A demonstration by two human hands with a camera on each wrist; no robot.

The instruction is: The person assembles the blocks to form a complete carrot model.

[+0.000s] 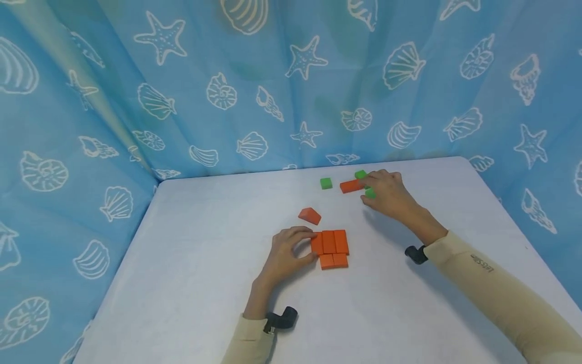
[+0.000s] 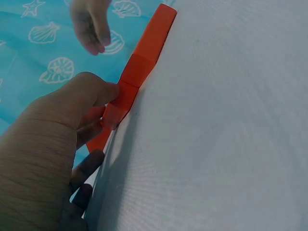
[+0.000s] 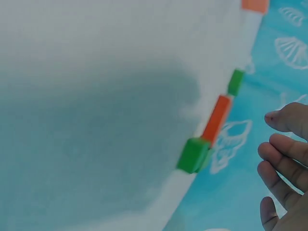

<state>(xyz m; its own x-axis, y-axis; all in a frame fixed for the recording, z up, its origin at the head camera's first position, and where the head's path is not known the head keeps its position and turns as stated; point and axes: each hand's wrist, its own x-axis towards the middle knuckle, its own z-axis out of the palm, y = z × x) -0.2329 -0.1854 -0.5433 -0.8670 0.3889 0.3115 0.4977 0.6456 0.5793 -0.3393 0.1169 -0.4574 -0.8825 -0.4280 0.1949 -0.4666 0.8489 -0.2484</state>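
Note:
Flat orange-red blocks (image 1: pixel 334 242) lie side by side on the white table, in a row of three with two shorter ones along its near side. My left hand (image 1: pixel 287 253) holds the leftmost block (image 1: pixel 317 244), finger at its far end and thumb at its near end. In the left wrist view the thumb (image 2: pixel 108 91) touches the orange edge. My right hand (image 1: pixel 388 194) is over small green blocks (image 1: pixel 370 193) and the right end of an orange bar (image 1: pixel 350 186). Its fingers are loosely bent with nothing between them in the right wrist view.
An orange wedge-shaped block (image 1: pixel 310 216) lies just beyond the grouped blocks. Another green block (image 1: pixel 326 183) sits left of the orange bar, near the table's (image 1: pixel 204 227) back edge. A blue shell-patterned curtain (image 1: pixel 273 76) hangs behind the table.

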